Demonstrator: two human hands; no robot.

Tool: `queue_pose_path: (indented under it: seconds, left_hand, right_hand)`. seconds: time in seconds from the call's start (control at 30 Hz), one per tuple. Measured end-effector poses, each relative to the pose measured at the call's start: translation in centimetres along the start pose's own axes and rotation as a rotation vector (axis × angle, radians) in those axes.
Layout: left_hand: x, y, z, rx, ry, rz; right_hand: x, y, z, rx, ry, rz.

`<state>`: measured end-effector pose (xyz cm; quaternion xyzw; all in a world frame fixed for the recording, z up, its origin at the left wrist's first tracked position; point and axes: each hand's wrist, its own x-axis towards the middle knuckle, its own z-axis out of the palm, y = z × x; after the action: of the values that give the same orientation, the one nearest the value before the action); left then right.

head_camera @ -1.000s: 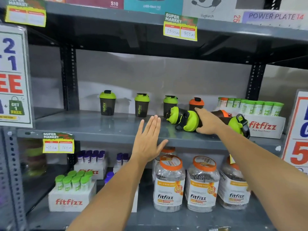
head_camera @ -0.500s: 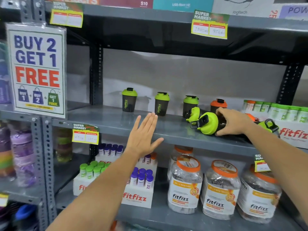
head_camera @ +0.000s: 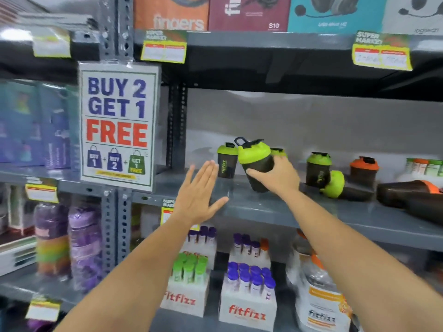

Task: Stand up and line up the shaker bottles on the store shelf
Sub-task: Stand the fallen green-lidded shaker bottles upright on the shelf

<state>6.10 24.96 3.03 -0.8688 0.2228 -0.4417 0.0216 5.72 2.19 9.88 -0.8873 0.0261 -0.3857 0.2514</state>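
Right hand (head_camera: 279, 177) has its fingers clamped on a tilted green-lidded shaker (head_camera: 256, 165) over the shelf (head_camera: 275, 209). Left hand (head_camera: 200, 195) hovers flat, fingers straight and together, holding nothing.

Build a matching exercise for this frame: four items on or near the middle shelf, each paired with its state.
Things:
1. green-lid shaker
2. orange-lid shaker
3. second green-lid shaker
4. left hand

States:
A. lying on its side
B. open, empty
C. tilted, gripped by the right hand
D. standing upright at the back

Pairs: 1-C, 2-D, 3-A, 4-B
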Motion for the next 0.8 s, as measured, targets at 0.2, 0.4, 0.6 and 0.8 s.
queue_pose_path:
  seconds: [0.2, 0.4, 0.6, 0.8]
  left_hand:
    - [-0.3, -0.5, 1.7, -0.122, 0.045, -0.006]
    - [-0.2, -1.0, 1.9, -0.19, 0.062, 0.04]
    - [0.0, -1.3, 2.2, -0.17, 0.021, 0.027]
    - [-0.4, -3.0, 2.2, -0.158, 0.129, -0.009]
  right_hand:
    - [0.6, -5.1, 6.0, 0.174, 0.001, 0.3]
    - [0.8, -6.1, 8.0, 0.148, -0.067, 0.314]
    - [1.3, -6.3, 7.7, 0.204, -0.058, 0.325]
    - [4.8, -8.2, 5.7, 0.007, 0.048, 0.107]
